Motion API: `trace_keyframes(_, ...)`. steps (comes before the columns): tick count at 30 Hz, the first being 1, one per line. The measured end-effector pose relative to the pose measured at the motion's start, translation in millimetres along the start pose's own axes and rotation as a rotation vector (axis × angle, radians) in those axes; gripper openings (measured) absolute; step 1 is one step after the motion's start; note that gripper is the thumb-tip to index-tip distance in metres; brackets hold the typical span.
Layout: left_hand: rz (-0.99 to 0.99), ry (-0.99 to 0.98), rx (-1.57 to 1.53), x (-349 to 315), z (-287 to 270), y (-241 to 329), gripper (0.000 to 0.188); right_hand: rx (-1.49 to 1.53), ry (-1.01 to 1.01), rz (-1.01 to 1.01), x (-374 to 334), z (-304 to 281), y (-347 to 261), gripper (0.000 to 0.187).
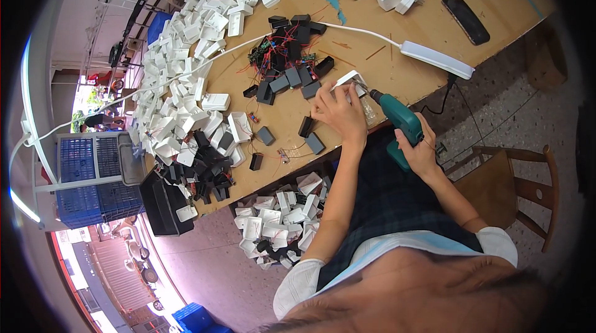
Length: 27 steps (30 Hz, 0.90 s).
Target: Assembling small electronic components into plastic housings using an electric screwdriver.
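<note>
My right hand [421, 150] is wrapped round the grip of a green power screwdriver [399, 114]. The tool's tip points up and left, at a small white plastic case [349, 80] near the table's front edge. Fingers of my left hand [340, 108] are closed on that case and steady it; part of it is hidden behind them. Whether the bit touches a screw is too small to tell. Just left of my left hand lie small black plastic boxes [315, 143]. Beyond it is a heap of black boxes [293, 76] with red wires and green circuit boards.
White plastic cases [186, 78] are piled along the table's left and far sides. A white power strip [437, 59] with its cable and a black phone [465, 19] lie to the right. A black bin [164, 202] stands at the left corner, a wooden chair [506, 187] at the right.
</note>
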<state>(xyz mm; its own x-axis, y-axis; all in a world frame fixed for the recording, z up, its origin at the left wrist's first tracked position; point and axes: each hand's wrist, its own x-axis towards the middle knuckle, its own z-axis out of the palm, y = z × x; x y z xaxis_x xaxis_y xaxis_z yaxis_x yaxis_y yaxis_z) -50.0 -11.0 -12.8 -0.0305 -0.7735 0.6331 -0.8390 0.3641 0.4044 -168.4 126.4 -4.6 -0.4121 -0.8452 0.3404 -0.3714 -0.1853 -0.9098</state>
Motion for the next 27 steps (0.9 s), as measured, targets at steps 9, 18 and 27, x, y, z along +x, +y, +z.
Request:
trace_keyframes(9, 0.035, 0.018, 0.01, 0, 1, -1, 0.012, 0.031, -0.007, 0.071, 3, -2, 2, 0.024)
trace_keyframes(18, 0.08, 0.069, 0.083, -7, -14, -1, 0.012, 0.058, -0.011, 0.076, 2, -6, 1, 0.023)
trace_keyframes(27, 0.076, 0.022, 0.064, 0, -11, 2, 0.011, 0.052, -0.01, 0.08, 5, -3, 5, 0.023)
